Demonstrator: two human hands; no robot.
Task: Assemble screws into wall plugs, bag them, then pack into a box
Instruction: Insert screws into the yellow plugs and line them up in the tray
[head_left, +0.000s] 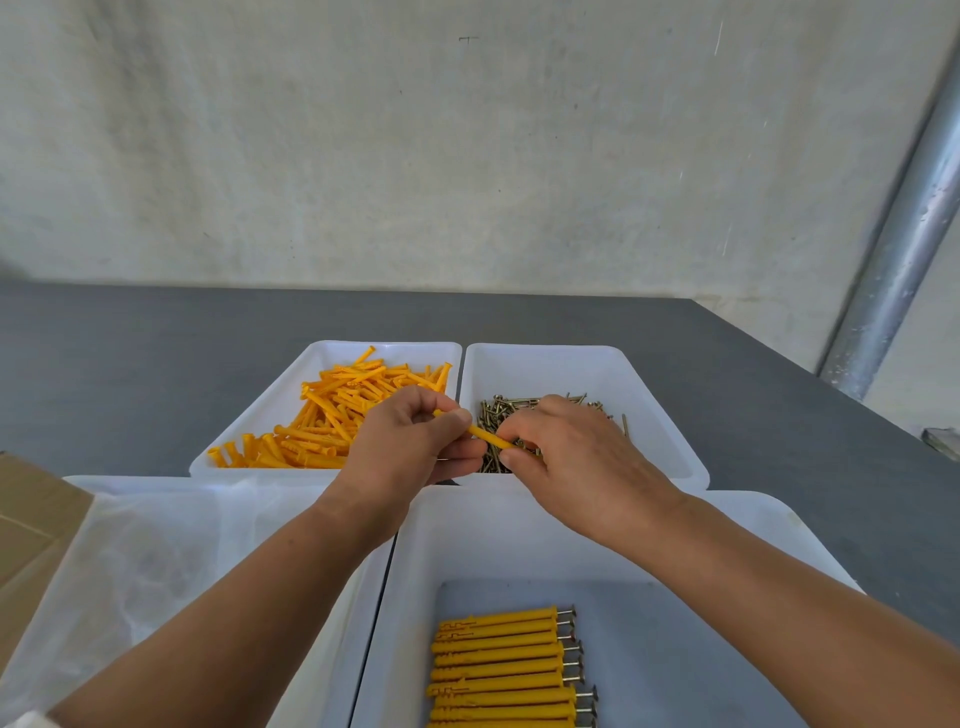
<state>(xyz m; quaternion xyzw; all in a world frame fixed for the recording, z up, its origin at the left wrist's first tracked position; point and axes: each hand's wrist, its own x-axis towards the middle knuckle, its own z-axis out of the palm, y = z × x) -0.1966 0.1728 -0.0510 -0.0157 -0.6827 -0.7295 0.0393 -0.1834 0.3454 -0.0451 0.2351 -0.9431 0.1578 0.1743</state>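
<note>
Currently in hand: one plug (488, 439), pinched between the thumb and fingers of the left hand (410, 441) and held in the air over the near edge of the screw tray (571, 364). The right hand (571, 447) has its fingertips curled at the plug's free end. Whether they pinch a screw there cannot be told.

Risks, as judged:
- Drop into the screws (498, 410) directly below the grip. A slack pinch or an off-line push would cause it, and a fallen plug would mix with that stock.
- Crooked entry of a screw, if the two hands are not in line. The plug's mouth is small and hidden by fingers.

Surroundings, largest first:
- Table (156, 364): grey, beneath everything.
- Bag tray (156, 545): nearer than the grip, to its left, with clear bags inside.
- Near tray (519, 545): nearer than the grip, under the forearms. Holds the finished row (498, 665), screw heads to the right.
- Plug tray (311, 358): just left of the grip, holding loose plugs (337, 405).
- Box (31, 519): cardboard, well left of the grip, partly out of view.

Obstruction: nothing lies between the grip and the near tray; only the forearms cross above it.
</note>
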